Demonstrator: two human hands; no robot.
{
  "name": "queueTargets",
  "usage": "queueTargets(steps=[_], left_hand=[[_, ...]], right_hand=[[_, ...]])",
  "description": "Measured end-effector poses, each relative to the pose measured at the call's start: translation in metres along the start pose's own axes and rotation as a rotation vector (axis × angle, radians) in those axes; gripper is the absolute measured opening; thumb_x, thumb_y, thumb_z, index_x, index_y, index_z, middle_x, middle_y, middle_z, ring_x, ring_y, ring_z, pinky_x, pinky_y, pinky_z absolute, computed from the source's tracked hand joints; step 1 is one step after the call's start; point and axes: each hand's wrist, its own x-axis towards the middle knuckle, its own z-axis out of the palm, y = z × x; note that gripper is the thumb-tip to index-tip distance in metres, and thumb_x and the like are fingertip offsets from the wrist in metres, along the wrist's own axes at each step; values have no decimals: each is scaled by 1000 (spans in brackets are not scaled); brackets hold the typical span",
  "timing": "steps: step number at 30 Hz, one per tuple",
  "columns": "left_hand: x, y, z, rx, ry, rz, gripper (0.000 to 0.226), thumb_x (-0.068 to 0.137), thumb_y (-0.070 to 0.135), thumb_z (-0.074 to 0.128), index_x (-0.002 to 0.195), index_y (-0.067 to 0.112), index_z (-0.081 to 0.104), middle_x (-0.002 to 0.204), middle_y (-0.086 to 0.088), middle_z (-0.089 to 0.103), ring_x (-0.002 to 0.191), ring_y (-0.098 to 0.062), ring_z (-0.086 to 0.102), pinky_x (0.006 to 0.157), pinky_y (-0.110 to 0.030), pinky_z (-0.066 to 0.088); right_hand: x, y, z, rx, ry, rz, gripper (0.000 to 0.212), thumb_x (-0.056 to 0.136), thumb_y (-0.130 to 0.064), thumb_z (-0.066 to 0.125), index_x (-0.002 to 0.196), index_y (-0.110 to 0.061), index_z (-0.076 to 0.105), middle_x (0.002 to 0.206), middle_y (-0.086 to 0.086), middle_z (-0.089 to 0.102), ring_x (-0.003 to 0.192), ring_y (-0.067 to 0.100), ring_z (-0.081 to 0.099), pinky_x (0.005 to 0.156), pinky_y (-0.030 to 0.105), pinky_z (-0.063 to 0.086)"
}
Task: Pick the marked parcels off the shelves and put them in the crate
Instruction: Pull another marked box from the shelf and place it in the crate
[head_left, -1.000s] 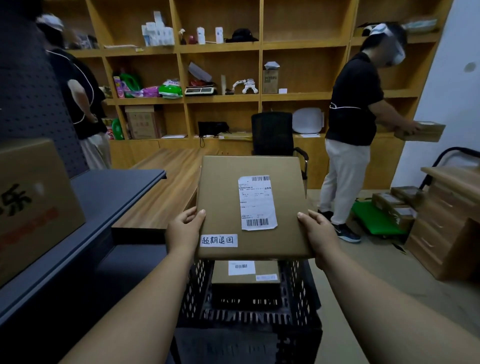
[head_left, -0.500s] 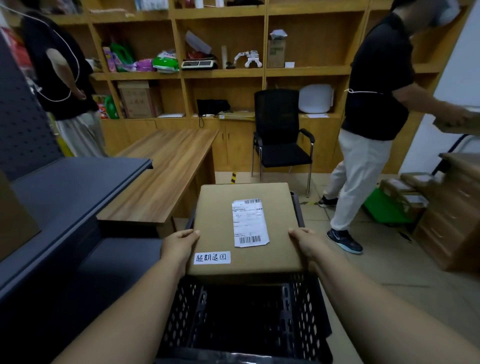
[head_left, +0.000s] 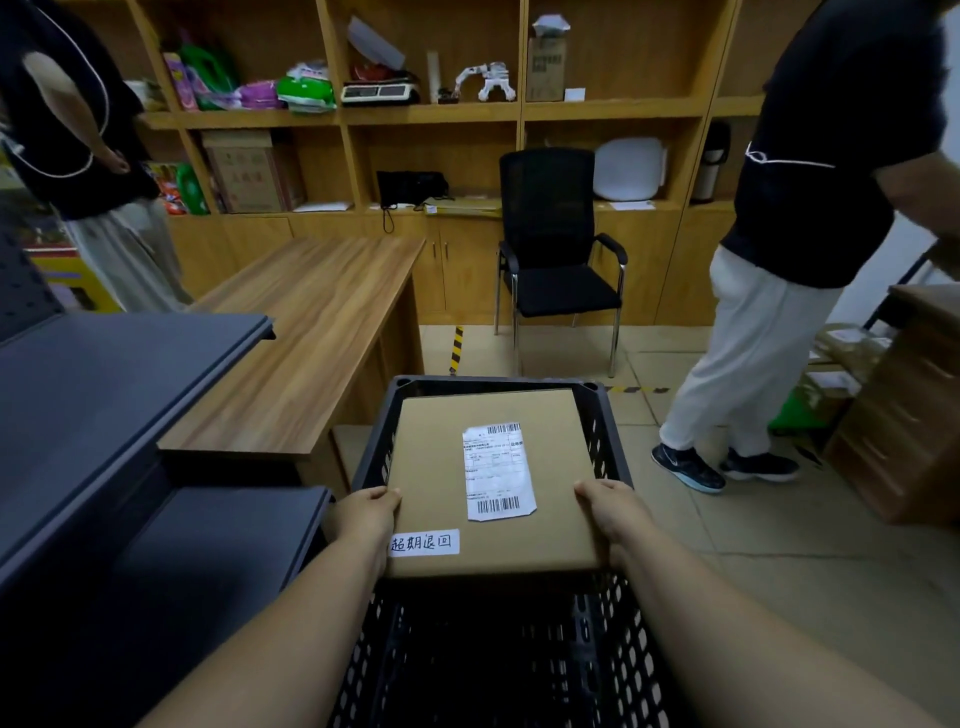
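Observation:
A flat brown cardboard parcel with a white shipping label and a small handwritten white sticker sits low inside the black perforated crate. My left hand grips its left edge and my right hand grips its right edge, fingers curled under the sides. The parcel's far end lies within the crate's far rim. Whatever lies beneath the parcel in the crate is hidden.
Dark grey metal shelves stand at my left, a wooden desk beyond them. A black chair faces wooden wall shelving. A person in white trousers stands at right beside a wooden cabinet; another person at far left.
Both hands have lowered the parcel from chest height down into the crate. My view has tilted downward. The person at right has stepped further right.

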Motion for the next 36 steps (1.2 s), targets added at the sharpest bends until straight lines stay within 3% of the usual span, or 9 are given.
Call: queueTargets(steps=[3,6,9,12,16,19,24,30,36], left_hand=[[10,-4,8,13,-8,-25,29,91,18,60,117,6,64,109,-17,67,92,-35,64,84,-41,54],[19,-6,15,49,1,-19,29,92,19,58,117,6,65,107,-16,67,92,-34,63,83,-39,53],[27,-8,23,60,21,-8,24,93,18,56,108,6,68,84,-8,66,77,-28,61,71,-31,50],[33,-10,32,103,51,-16,20,93,20,54,101,11,69,69,0,57,64,-21,56,59,-27,43],[44,-19,43,133,34,-32,22,93,20,53,100,8,69,75,-5,61,80,-31,62,77,-36,53],[52,-26,49,166,31,-32,24,94,21,52,106,8,68,88,-8,64,85,-32,63,78,-35,52],[64,-33,60,187,30,-25,25,93,22,49,106,13,68,98,-13,67,87,-34,63,84,-43,54],[75,-46,67,206,32,-49,20,94,24,48,98,19,66,101,-15,66,89,-36,63,85,-44,54],[78,-56,70,186,69,-62,24,94,25,50,109,16,67,85,-4,62,83,-30,63,79,-37,53]], right_hand=[[8,3,5,0,6,15,38,90,-22,57,125,-9,53,119,16,61,100,30,58,80,35,49],[17,7,10,-23,22,23,39,89,-22,56,125,-8,53,119,16,60,105,33,58,89,39,49],[30,11,15,-38,25,37,39,88,-22,55,124,-7,55,119,16,61,106,33,58,93,42,49],[40,14,20,-18,36,61,35,89,-21,54,121,-8,55,112,14,63,98,31,60,81,35,49],[55,20,26,-14,51,87,34,88,-22,53,120,-10,54,109,13,62,95,30,59,81,35,48],[66,26,31,-26,65,97,38,86,-23,55,123,-12,55,112,12,62,101,30,59,90,40,50],[81,34,38,-7,82,132,34,86,-23,55,118,-15,55,108,11,63,99,31,60,91,43,51],[92,49,42,31,92,148,24,86,-21,55,110,-20,55,95,4,62,85,24,58,71,32,48],[94,60,45,19,113,154,18,85,-19,55,104,-20,56,102,7,64,99,30,61,93,46,50]])
